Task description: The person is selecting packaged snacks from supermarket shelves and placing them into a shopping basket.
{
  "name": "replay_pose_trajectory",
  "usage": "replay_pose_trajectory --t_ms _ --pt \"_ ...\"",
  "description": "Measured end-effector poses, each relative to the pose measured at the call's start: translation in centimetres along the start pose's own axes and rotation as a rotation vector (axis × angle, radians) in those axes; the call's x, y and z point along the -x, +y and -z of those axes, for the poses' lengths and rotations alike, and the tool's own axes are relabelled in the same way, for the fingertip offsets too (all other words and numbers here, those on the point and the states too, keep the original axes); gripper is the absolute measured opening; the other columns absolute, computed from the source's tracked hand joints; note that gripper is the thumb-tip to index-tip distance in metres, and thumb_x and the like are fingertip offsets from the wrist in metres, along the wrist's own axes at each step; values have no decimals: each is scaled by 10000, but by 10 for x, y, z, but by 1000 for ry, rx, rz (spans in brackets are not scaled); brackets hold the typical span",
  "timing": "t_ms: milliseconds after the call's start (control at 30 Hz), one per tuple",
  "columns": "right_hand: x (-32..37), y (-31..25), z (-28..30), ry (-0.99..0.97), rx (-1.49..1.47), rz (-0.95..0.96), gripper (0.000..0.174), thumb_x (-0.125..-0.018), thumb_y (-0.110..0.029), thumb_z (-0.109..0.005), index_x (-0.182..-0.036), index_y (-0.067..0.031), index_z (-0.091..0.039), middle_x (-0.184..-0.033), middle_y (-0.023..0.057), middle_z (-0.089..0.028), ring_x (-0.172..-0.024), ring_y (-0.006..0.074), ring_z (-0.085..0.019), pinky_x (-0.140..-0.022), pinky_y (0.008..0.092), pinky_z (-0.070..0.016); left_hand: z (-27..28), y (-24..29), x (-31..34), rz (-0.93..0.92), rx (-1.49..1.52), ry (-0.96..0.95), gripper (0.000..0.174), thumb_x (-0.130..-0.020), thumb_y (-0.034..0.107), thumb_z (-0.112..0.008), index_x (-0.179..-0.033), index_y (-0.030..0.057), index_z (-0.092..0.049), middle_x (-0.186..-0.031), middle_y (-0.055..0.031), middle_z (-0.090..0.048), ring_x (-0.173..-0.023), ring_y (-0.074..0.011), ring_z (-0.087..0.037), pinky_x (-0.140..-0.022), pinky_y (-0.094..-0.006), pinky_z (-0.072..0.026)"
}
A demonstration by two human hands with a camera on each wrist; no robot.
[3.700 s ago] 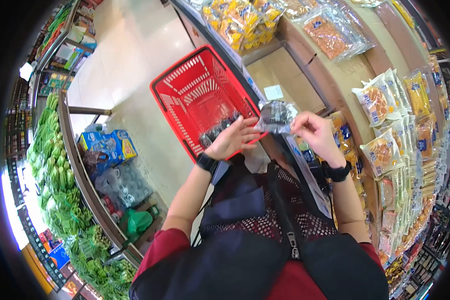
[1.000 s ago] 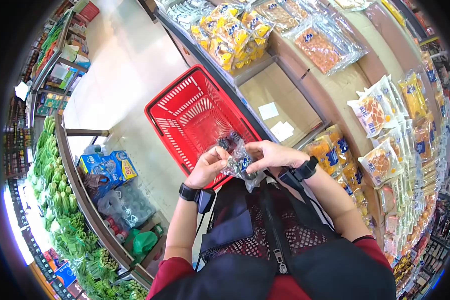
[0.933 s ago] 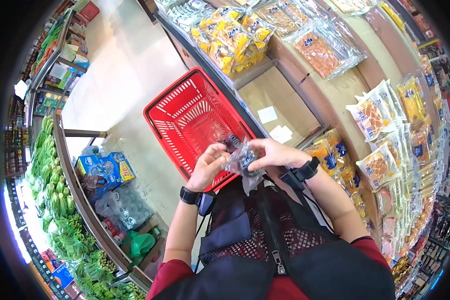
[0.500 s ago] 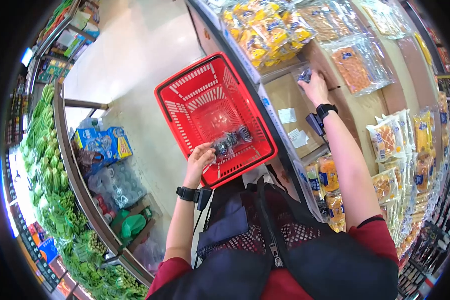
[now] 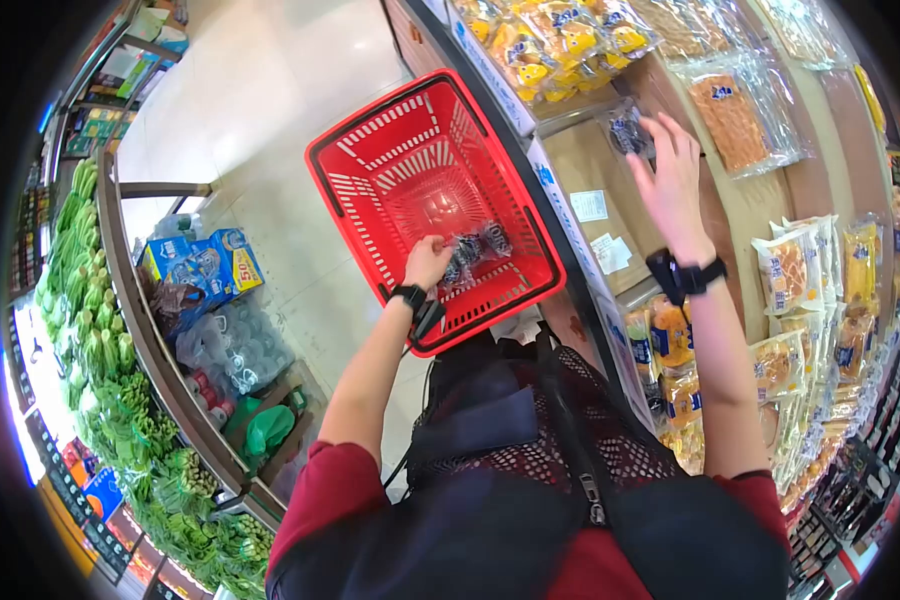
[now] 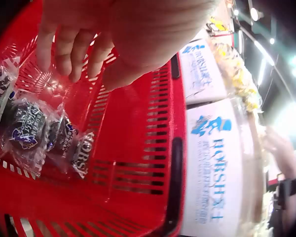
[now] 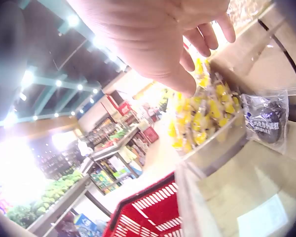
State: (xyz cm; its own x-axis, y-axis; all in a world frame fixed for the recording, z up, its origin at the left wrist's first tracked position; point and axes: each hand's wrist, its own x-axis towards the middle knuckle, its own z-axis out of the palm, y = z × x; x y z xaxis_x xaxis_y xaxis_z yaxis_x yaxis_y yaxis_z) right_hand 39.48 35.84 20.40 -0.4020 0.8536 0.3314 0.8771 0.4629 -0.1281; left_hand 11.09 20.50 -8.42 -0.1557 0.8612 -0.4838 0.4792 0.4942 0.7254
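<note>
1. Dark wrapped cake [image 7: 269, 121], single, clear film. Located in a far corner of the cardboard-lined display bin [image 5: 592, 178], just beside the yellow-printed packets [image 7: 209, 108]. Whether it was laid flat or leaned on the bin wall could not be settled.
2. Handling, as judged: light; soft and easily dented at the centre; film thin, crinkly and somewhat slippery. A hold was best taken at the sealed film edge, or with a gentle pinch across the sides.
3. Dark wrapped cakes [image 6: 24, 128], several, same type. Located inside the red shopping basket [image 6: 128, 113], grouped toward the near end. Similar handling was expected; crushing under pressure was judged the main risk.
4. Right hand [image 5: 675, 190]. Held over the bin with the arm extended, fingers spread and slightly bent, thumb set apart. Nothing was gripped; in the right wrist view, the cake was seen clear of the fingertips.
5. Left hand [image 5: 427, 263]. Lowered into the basket over its left side, fingers pointed downward and loosely bent. Nothing was seen gripped; the grouped cakes were just beside it.
6. Paper slips [image 5: 588, 205], white. Located on the bin floor, nearer the wearer than the single cake.
</note>
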Motion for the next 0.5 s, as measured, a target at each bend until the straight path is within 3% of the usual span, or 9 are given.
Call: replay_pose_trajectory --t_ms 167,233,267,367,433,500 --pt "71 -40 61 -109 -149 -126 359 -766 -77 -630 -1111 -67 -531 -1242 140 -440 -1133 323 -401 -955 412 -331 -44 6 -49 111 -312 -8 485 -779 362 -591 -1128 29 -545 -1203 -183 -495 -1139 -322 -470 -930 -421 -391" --pt "103 -41 72 -154 -138 -208 339 -762 -60 -626 -1092 -65 -546 -1239 141 -448 -1136 318 -399 -952 406 -328 -52 9 -59 284 -421 -113 581 -778 456 -576 -1165 25 -529 -1251 -192 -469 -1157 -377 -444 -970 -441 -359" --pt "118 -41 78 -156 -128 -214 339 -762 -60 -626 -1092 -65 -546 -1239 141 -448 -1136 318 -399 -952 406 -328 -57 11 -63 335 -471 -137 570 -790 477 -544 -1143 31 -550 -1280 -188 -445 -1164 -366 -442 -970 -449 -359" --pt "153 -34 90 -186 -109 -348 318 -768 -50 -621 -1079 -60 -558 -1209 141 -477 -1119 306 -417 -943 395 -334 -75 -4 -74 416 -452 -131 539 -803 472 -521 -1116 37 -580 -1284 -195 -447 -1163 -371 -444 -972 -435 -362" --pt "168 -30 95 -153 -169 -485 285 -784 -51 -611 -1066 -54 -566 -1170 134 -510 -1089 291 -448 -933 380 -349 -91 -30 -85 388 -492 -86 530 -804 460 -518 -1100 27 -595 -1229 -196 -505 -1111 -372 -493 -952 -416 -385" --pt "171 -31 101 -129 -165 -506 259 -796 -51 -604 -1053 -44 -570 -1143 127 -528 -1066 282 -470 -922 364 -364 -97 -44 -89 309 -443 -47 541 -801 460 -515 -1086 8 -599 -1135 -210 -566 -1048 -375 -539 -919 -403 -411"
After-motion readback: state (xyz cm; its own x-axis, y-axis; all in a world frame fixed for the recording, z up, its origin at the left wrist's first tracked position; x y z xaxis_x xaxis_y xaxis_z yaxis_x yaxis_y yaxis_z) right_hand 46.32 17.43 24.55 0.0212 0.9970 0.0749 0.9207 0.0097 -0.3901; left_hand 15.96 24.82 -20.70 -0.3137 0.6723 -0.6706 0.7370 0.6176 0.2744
